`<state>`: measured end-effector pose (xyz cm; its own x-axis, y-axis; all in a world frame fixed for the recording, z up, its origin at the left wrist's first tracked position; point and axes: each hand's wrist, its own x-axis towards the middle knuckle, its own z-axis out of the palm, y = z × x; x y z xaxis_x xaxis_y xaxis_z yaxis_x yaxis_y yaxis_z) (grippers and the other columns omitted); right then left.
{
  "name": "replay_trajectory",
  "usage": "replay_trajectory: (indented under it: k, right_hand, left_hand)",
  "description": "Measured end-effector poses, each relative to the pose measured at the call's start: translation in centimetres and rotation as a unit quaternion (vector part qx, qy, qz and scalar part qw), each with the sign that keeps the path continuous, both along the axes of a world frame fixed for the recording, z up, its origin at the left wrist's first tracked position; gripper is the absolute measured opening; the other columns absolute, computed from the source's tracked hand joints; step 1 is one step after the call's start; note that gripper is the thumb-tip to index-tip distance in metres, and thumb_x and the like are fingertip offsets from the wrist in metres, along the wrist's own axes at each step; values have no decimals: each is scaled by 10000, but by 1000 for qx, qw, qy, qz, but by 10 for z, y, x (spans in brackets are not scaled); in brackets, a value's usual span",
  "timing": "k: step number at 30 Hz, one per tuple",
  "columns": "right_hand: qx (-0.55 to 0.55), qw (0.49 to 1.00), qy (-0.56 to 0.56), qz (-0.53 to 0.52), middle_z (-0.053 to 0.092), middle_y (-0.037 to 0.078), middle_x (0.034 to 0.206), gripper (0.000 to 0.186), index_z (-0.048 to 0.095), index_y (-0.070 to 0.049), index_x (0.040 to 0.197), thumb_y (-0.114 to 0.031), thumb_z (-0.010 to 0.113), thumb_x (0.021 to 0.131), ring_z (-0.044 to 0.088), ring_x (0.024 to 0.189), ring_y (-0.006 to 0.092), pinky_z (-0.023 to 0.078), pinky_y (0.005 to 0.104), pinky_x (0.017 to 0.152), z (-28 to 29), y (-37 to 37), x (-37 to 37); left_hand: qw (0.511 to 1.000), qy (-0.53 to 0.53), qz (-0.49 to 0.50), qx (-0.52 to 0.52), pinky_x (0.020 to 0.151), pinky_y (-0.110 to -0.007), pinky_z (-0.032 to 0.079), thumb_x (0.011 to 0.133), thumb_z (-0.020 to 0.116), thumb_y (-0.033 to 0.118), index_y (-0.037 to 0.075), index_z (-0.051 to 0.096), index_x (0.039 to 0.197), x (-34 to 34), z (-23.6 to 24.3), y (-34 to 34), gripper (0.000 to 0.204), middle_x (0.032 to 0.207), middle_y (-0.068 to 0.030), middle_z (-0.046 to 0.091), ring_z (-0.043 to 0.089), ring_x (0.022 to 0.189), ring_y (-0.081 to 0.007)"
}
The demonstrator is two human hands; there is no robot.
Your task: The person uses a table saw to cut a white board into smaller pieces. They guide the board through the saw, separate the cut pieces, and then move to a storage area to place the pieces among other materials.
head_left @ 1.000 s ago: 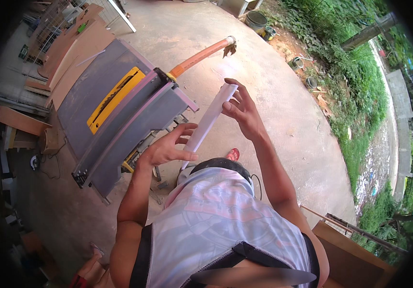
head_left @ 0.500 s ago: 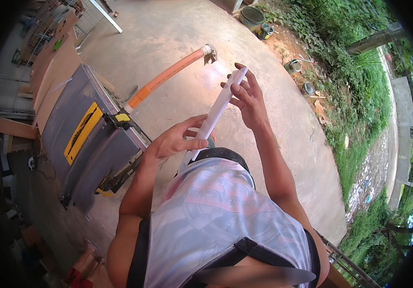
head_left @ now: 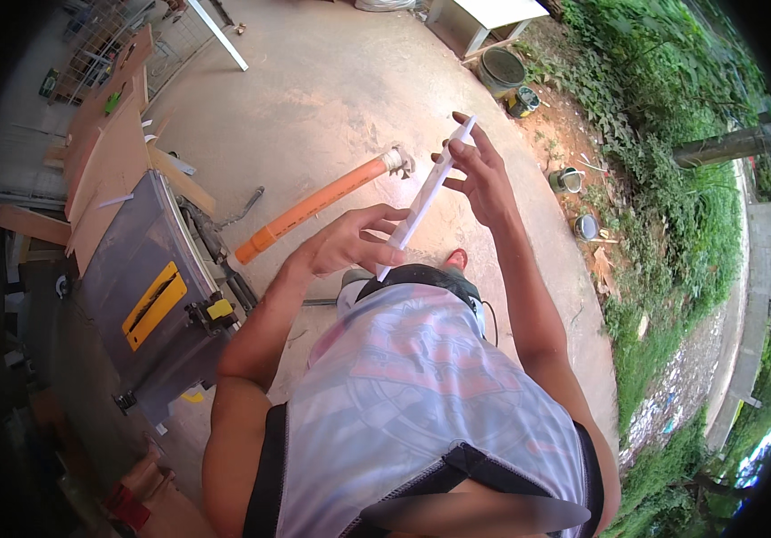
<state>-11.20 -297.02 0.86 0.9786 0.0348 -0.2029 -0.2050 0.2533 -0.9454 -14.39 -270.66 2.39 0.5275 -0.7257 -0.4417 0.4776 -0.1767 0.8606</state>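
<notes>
Holding the white strip [head_left: 423, 200] pinched, with left hand [head_left: 342, 244] nearer the table saw [head_left: 148, 260], right hand [head_left: 487, 184] farther. Best supporting both ends evenly.

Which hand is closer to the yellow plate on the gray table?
Left. The left hand is off to the right of the yellow plate, not touching it; the right hand is farther right, at the white strip's upper end.

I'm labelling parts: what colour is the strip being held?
The strip is white, best seen in the head view.
</notes>
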Motion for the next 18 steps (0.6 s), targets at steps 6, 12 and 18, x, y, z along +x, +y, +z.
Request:
replay_trajectory:
  k: [6,12,18]
  right_hand:
    - [15,996,25,79,548,90,1189,738,354,-181,1581,-380,699,959,599,1180,296,480,608,998,-22,-18,112]
    - [47,989,46,132,508,82,1187,674,366,-210,1526,-457,651,967,605,1136,318,524,538,922,-51,-64,248]
    - [143,962,193,132,362,303,1388,819,319,-218,1544,-583,677,904,524,1261,455,516,589,989,-62,-107,337]
  left_hand:
    - [996,1,84,31,873,-407,596,788,843,342,18,409,1542,69,-13,-41,929,1413,-245,536,616,1214,-306]
    - [976,-7,218,5,948,-386,546,934,731,370,86,381,1581,145,-35,-110,789,1434,-134,518,539,1235,-238]
    - [913,-257,312,49,975,-394,542,979,700,191,45,486,1502,185,-17,-155,584,1450,-149,557,587,1253,-213]
